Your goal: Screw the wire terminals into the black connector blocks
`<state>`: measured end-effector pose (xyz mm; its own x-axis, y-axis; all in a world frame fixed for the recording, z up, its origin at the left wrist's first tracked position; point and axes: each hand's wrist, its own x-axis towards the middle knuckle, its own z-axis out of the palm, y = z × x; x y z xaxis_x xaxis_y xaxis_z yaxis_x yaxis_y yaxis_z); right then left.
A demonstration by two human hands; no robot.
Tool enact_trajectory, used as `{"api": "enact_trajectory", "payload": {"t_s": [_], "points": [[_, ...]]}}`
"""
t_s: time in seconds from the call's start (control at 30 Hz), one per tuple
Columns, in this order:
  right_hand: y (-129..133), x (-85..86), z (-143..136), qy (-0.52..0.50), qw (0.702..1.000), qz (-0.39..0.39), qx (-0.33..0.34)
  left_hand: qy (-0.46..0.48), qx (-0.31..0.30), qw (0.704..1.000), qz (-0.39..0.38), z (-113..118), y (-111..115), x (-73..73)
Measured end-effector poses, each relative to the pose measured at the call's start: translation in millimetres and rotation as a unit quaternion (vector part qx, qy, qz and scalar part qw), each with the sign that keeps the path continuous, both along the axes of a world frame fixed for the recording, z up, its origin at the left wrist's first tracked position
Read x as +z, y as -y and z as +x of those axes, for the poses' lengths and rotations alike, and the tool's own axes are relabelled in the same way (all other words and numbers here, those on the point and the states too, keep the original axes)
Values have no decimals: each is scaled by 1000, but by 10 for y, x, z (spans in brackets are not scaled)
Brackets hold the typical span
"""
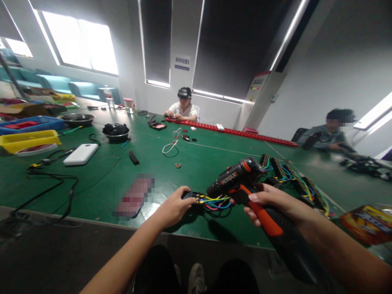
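Note:
My right hand point(257, 202) is wrapped round the grip of a black and orange cordless drill point(234, 177), whose front end points left. With my left hand point(179, 206) I grip a small black wired part point(198, 196) near the table's front edge. Yellow, blue and red wires point(217, 202) run from that part to the right, under the drill. The drill's nose is close above the part; I cannot tell whether a bit touches it. Beyond the drill lie several black terminal strips point(280, 169) with coloured wires.
On the green table point(147, 153) are a white power bank point(81, 154), a blurred-out phone-like slab point(136, 196), a small pile of brass-coloured bits point(177, 165) and a white cable point(170, 147). A snack bag point(367, 223) lies right. Two people sit across, behind a red rail point(232, 131).

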<state>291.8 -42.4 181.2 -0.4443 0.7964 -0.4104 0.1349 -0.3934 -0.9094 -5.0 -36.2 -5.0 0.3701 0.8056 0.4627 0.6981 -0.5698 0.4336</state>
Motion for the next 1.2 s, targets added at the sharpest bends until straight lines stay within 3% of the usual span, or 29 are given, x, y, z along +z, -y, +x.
{"api": "enact_trajectory", "payload": {"t_s": [1.2], "points": [[0, 33, -2, 22, 998, 26, 55, -6, -15, 1000, -4, -6, -14, -30]]}}
